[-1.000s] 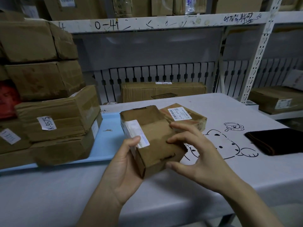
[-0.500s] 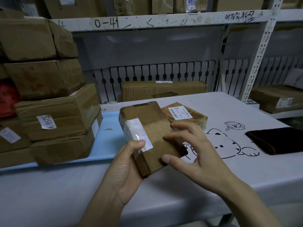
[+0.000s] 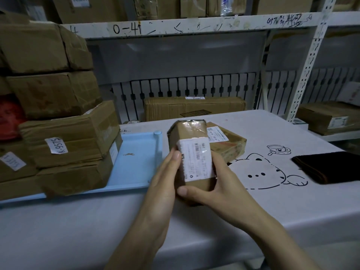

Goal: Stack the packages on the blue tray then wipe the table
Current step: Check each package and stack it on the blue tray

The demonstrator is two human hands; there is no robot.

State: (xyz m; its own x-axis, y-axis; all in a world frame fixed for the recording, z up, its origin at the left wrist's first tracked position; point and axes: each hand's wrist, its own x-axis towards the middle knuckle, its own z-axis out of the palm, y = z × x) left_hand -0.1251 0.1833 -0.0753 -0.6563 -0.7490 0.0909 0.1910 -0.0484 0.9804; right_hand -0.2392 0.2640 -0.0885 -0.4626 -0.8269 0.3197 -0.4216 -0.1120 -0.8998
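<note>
A small brown cardboard package (image 3: 191, 152) with a white label facing me is held above the table between both hands. My left hand (image 3: 162, 182) lies along its left side with the fingers nearly straight. My right hand (image 3: 216, 190) grips its right side and lower end, thumb curled under. Behind it a second small package (image 3: 227, 143) with a white label lies on the table. The blue tray (image 3: 136, 162) sits to the left, and several large brown boxes (image 3: 66, 141) are stacked on its left part.
A dark folded cloth (image 3: 329, 166) lies on the white table (image 3: 272, 201) at the right. White metal shelving (image 3: 307, 71) with boxes stands behind and to the right. A long flat box (image 3: 194, 109) lies behind the table.
Both hands have turned the package so that its white label faces me and it stands more upright. My right hand has shifted from its top to its right side and lower end.
</note>
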